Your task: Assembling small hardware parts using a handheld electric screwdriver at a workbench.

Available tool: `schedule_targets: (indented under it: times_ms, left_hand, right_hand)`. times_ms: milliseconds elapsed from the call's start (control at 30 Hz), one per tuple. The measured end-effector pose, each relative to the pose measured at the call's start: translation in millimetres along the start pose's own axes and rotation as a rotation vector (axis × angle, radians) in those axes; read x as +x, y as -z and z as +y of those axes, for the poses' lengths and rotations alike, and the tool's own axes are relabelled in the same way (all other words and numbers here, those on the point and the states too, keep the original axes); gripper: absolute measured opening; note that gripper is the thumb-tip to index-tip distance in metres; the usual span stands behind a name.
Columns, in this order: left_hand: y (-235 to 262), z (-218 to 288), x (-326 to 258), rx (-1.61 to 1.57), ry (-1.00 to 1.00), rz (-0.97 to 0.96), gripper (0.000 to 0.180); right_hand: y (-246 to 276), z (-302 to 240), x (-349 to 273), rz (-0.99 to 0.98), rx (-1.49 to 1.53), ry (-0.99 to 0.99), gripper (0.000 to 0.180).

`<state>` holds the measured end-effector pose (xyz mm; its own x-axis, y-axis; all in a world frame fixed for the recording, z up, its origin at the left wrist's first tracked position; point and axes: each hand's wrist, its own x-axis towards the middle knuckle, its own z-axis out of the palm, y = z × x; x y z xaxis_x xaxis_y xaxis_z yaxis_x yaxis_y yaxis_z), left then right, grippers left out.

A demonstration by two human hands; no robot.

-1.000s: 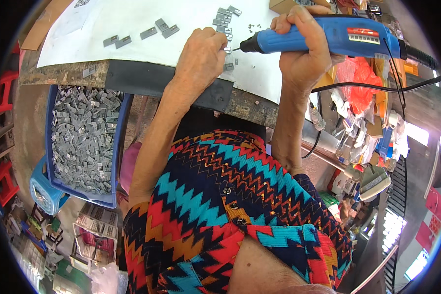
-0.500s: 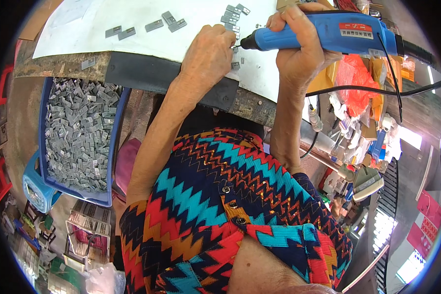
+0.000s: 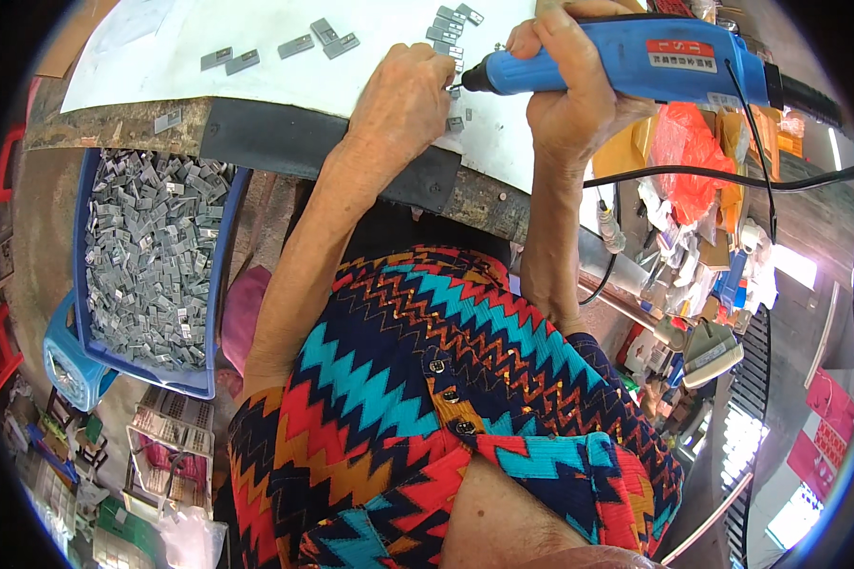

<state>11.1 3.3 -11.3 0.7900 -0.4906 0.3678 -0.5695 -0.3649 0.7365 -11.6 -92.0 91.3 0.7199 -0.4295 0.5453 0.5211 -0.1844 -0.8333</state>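
Note:
My right hand (image 3: 579,90) is wrapped round a blue electric screwdriver (image 3: 626,59), held nearly level with its black tip pointing left. That tip reaches the fingertips of my left hand (image 3: 403,100), which are pinched together low over the white table sheet. What they pinch is mostly hidden behind the knuckles; a small grey piece (image 3: 454,92) shows just beside them. Several small grey plastic pieces (image 3: 446,26) stand in a column beyond the driver's tip. More grey pieces (image 3: 294,45) lie scattered on the sheet to the left.
A blue crate (image 3: 220,275) full of grey pieces stands below the table's left edge, on a light-blue stool (image 3: 76,365). The driver's black cable (image 3: 731,173) runs off right. A red plastic bag (image 3: 688,152) and clutter sit at the right. One grey piece (image 3: 167,120) lies on the wooden edge.
Both hands and the driver have shifted very slightly left. The grip on the driver and the pinch of my left hand stay the same.

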Motion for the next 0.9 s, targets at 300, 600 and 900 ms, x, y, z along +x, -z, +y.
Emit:
schedule_targets:
  times_ms: [300, 600, 900]
  left_hand:
    - [-0.1, 2.1, 0.2, -0.002, -0.007, 0.037, 0.013]
    - [0.5, 2.4, -0.6, -0.023, 0.038, 0.027, 0.013]
    - [0.2, -1.1, -1.1, -0.012, 0.022, 0.015, 0.014]
  right_hand:
    - [-3.9, 31.4, 12.1, -0.194, 0.552, 0.271, 0.009]
    - [1.1, -1.0, 3.4, -0.19, -0.274, -0.013, 0.01]
    - [1.8, 13.3, 0.8, -0.076, -0.236, -0.003, 0.017]
